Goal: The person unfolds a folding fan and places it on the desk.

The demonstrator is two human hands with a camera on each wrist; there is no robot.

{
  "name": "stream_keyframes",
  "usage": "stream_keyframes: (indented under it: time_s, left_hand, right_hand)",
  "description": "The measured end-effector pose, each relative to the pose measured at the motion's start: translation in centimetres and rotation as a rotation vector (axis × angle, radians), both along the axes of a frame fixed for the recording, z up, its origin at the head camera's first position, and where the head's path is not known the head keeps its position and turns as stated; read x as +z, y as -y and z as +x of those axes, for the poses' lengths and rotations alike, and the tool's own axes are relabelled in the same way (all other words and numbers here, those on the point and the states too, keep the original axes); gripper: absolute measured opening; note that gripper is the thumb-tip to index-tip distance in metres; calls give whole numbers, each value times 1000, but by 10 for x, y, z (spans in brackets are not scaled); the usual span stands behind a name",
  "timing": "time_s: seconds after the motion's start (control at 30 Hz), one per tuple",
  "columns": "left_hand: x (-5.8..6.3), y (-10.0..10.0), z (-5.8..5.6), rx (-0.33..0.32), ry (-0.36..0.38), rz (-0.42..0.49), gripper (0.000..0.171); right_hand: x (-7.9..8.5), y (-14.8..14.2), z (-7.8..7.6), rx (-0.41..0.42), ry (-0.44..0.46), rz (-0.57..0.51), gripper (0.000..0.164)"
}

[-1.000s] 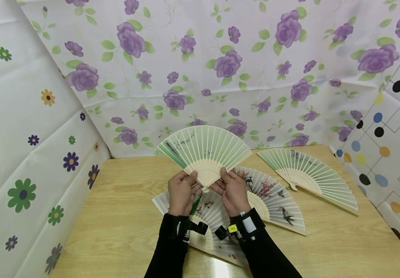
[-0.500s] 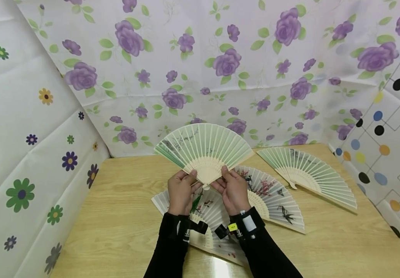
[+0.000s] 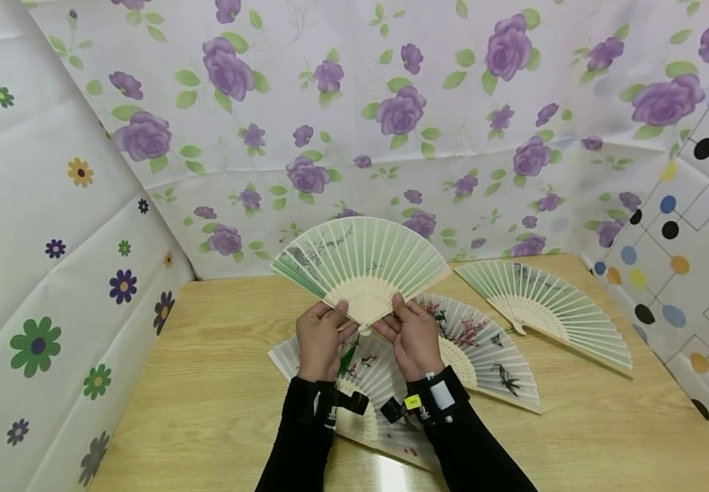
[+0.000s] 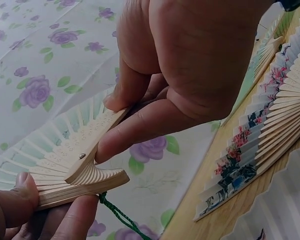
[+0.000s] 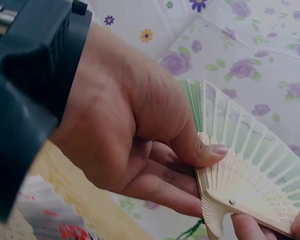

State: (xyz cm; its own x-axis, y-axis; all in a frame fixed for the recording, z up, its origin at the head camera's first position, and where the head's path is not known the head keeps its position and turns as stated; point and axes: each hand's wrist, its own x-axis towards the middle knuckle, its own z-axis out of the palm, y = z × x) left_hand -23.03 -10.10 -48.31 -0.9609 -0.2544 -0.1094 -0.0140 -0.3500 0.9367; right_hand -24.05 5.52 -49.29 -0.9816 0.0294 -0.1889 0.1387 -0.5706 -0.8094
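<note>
Both hands hold up a pale green folding fan [image 3: 369, 253], spread in a half-round above the table. My left hand [image 3: 319, 345] pinches its left side, where the sticks [image 5: 204, 175] are stacked thick and the darker green folds bunch. At the opposite side, my right hand [image 3: 417, 345] pinches the outer stick [image 4: 105, 132] between thumb and fingers. The metal pivot [image 4: 82, 156] lies between the two hands. From the fan's foot hangs a green cord [image 4: 121, 216]. Beneath the forearms lies a spread white fan [image 3: 391, 403], partly hidden by them.
A white fan with pink blossoms and a bird [image 3: 502, 348] lies spread to the right. Beyond it, another green fan [image 3: 557, 311] rests open on the wooden table [image 3: 219, 383]. Flowered cloth [image 3: 360, 102] hangs behind, with patterned cloths at both sides.
The held fan has spread slightly wider, its upper edge rising a little and its left side reaching further left. Both hands keep hold in nearly the same place. The other fans lie as before.
</note>
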Motion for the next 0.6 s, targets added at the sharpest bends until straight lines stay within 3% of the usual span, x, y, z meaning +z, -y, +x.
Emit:
stream_keyframes:
  time_s: [0.27,0.6]
  left_hand:
    - [1,0,-1,20,-3,29,12]
    - [3,0,0,17,-11,39,18]
  right_hand:
    - [2,3,0,-10,23,-46,46]
    - [4,3,1,-12,6,-54,45]
